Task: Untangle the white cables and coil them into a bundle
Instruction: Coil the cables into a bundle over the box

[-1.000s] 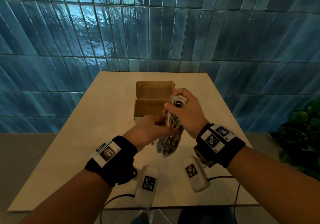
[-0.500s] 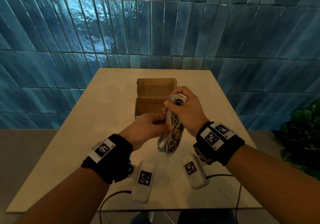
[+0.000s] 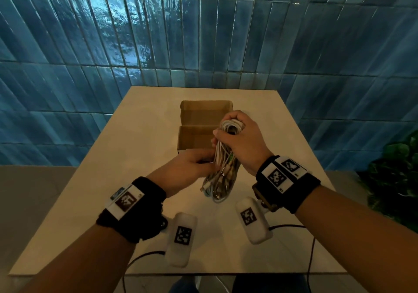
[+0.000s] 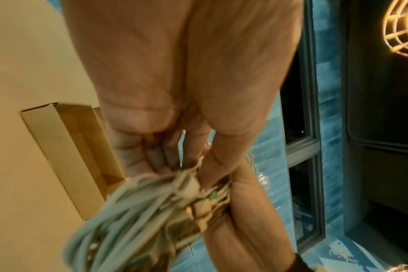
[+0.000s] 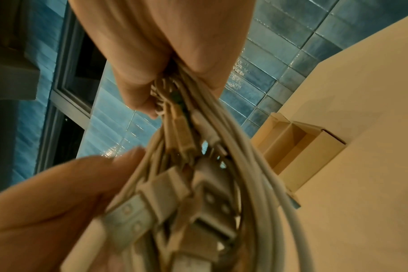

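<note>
An open cardboard box (image 3: 203, 123) sat on the pale bench (image 3: 135, 157) just behind the hands, before a glossy blue tile wall (image 3: 203, 43). The right hand (image 3: 242, 141) kept a tight grip round the top of the looped white cables (image 3: 222, 172), which hung above the bench, flat plugs showing. The left hand (image 3: 185, 168) pinched strands at the coil's side.

Box (image 3: 204, 124) on table (image 3: 140, 147) (behind cables (image 3: 222, 172))
</note>
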Demonstrator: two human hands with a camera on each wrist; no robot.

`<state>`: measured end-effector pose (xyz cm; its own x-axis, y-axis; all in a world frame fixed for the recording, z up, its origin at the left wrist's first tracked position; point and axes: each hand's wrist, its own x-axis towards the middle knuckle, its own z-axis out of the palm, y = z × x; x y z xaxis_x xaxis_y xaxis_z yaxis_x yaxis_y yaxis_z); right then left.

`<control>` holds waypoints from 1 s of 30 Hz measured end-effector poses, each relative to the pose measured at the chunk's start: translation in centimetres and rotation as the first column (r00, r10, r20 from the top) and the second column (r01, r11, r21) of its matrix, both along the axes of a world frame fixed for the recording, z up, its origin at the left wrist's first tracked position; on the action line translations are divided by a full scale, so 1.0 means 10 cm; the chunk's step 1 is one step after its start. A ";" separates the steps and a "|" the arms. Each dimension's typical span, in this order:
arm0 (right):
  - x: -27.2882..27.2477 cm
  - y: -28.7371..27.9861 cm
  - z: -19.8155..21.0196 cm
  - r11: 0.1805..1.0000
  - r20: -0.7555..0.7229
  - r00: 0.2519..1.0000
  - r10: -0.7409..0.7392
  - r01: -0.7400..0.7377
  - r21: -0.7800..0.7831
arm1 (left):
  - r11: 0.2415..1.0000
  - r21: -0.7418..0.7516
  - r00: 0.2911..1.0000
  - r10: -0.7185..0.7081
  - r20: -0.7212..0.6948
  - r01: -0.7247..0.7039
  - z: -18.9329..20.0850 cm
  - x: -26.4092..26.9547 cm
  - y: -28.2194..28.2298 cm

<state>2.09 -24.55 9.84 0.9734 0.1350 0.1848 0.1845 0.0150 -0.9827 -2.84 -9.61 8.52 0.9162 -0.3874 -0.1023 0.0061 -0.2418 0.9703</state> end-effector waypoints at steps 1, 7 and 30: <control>0.00 -0.01 0.00 1.000 0.002 1.000 -0.001 0.001 0.000 | 1.000 -0.018 1.000 -0.022 -0.016 0.022 0.00 -0.01 0.02; 0.00 0.01 0.03 1.000 0.010 1.000 -0.027 0.027 -0.002 | 0.999 0.025 0.998 -0.042 0.056 0.041 0.01 -0.04 0.03; 0.17 0.12 0.02 0.996 0.053 0.996 -0.074 0.077 -0.054 | 0.993 -0.013 0.991 0.116 -0.063 -0.117 -0.11 0.25 -0.24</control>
